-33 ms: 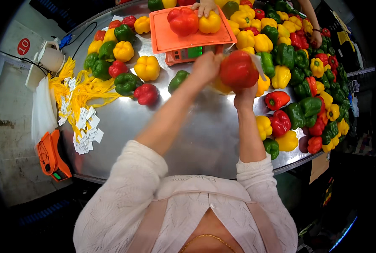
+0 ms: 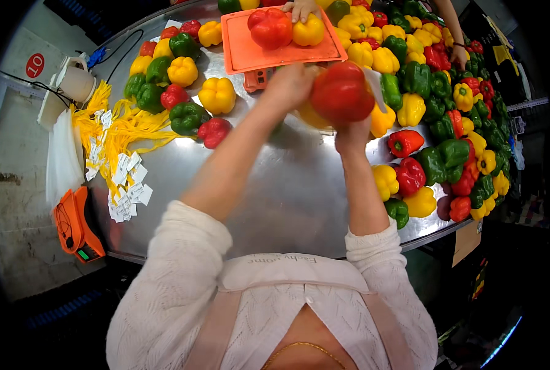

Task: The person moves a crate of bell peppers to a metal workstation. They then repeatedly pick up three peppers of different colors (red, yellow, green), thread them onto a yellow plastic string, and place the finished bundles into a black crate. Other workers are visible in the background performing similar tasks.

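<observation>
A large red bell pepper is held up in front of me, just before the orange scale. My right hand closes on it from below; its fingertips are hidden. Behind its left side shows a blurred yellow bell pepper. A white tag or strip sticks out at the red pepper's right. My left hand is a closed fist at the pair's left, blurred by motion; what it holds is hidden.
Another person's hand touches a yellow pepper on the orange scale, beside a red one. Loose peppers cover the table's right and upper left. Yellow net bags with white tags lie left, near a second orange scale.
Both my hands and the held peppers have shifted slightly left and away from me. My left forearm now covers most of a green pepper that showed before.
</observation>
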`<state>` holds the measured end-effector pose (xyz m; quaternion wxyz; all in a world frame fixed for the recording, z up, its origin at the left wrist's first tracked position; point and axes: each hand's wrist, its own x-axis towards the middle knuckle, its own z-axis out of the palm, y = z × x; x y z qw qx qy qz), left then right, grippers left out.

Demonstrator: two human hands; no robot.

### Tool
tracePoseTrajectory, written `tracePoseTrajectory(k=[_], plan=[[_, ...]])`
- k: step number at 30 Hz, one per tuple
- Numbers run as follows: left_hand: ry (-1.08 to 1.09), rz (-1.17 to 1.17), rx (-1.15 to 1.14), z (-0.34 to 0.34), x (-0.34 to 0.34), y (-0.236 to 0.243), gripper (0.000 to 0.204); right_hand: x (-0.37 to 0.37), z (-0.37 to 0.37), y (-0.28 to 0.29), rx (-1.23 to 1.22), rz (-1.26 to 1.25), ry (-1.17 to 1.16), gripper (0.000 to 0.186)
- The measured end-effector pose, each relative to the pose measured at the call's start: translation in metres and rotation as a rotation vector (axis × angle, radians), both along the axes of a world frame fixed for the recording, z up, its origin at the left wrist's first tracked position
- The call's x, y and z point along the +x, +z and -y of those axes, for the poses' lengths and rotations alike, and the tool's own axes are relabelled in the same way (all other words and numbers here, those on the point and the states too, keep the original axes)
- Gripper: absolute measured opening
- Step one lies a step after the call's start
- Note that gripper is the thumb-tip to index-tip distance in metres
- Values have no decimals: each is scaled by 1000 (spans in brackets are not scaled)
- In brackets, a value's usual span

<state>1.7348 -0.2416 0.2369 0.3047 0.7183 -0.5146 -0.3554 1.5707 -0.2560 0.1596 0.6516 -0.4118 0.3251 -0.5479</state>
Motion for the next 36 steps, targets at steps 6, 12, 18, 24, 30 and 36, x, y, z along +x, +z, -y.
tracePoseTrajectory(k=[6, 12, 18, 24, 30, 36], plan=[[141, -18, -54, -28, 66, -32, 51, 76, -35, 17, 108, 42, -14, 16], [236, -73, -51, -43, 70, -28, 48, 76, -27, 8, 286, -173, 162, 16], [320, -637, 34, -58, 77, -61, 36, 65, -21, 4, 458, -41, 286, 19], [384, -900, 8, -57, 88, -80, 31, 71, -17, 7, 491, -5, 405, 26], [474, -851, -27, -63, 94, -89, 29, 90, -16, -11, 569, 107, 414, 34], [577, -869, 0, -73, 90, -86, 23, 98, -20, -36, 576, 202, 444, 33]])
